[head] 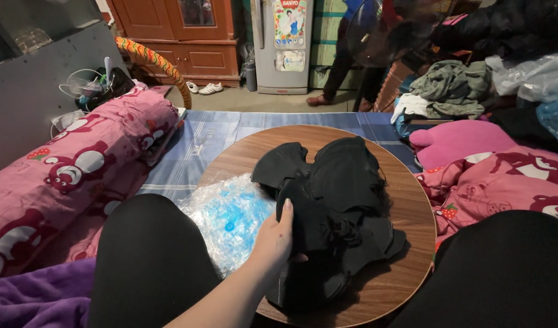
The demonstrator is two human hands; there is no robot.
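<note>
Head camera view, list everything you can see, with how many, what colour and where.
Black face masks: a pile, count unclear, on the round table.
Round table: one, wood-brown, centre.
Clear plastic bag: one, with blue print, on the table's left edge.
Blanket: pink with a bear pattern, left; similar pink fabric at right.
Purple cloth: one, bottom left.
Blue checked mat: one, under the table.
Fridge: one, grey, back wall.
Wooden cabinet: one, red-brown, left of the fridge.
White shoes: a pair, on the floor by the cabinet.
Clothes heap: grey-green, upper right.
Left hand: resting on the masks, thumb tucked under an edge.
Right hand: out of view.
</note>
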